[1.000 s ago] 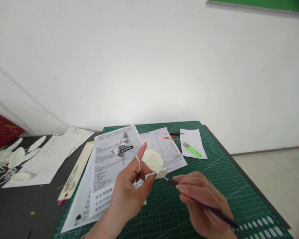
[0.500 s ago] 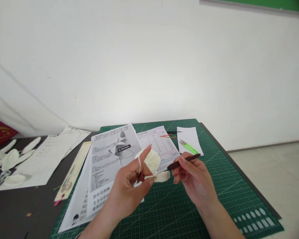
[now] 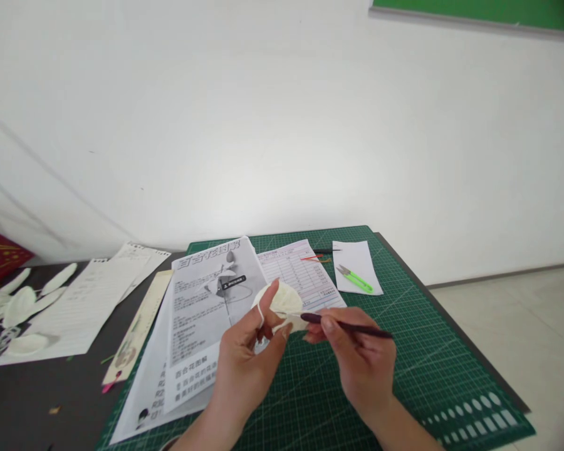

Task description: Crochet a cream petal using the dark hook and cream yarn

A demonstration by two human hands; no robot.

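Left hand [image 3: 248, 358] pinches the white bit [image 3: 295, 324], right hand [image 3: 364, 357] grips the hook [image 3: 352, 327], tip's kinda hard to make out. Snips [image 3: 357, 280] sit 12 o'clock from right hand.

Our right hand [image 3: 364, 351] has come closer to our left hand [image 3: 247, 360] than half a second ago. The handle of the dark hook [image 3: 357, 327], sloping down rightward at first and then tipped upward, now dips only slightly to the right. Its shaft now crosses in front of the round white ball [image 3: 286, 299]. The green snips [image 3: 357, 280], briefly met by our hook's end, show clear of it again.
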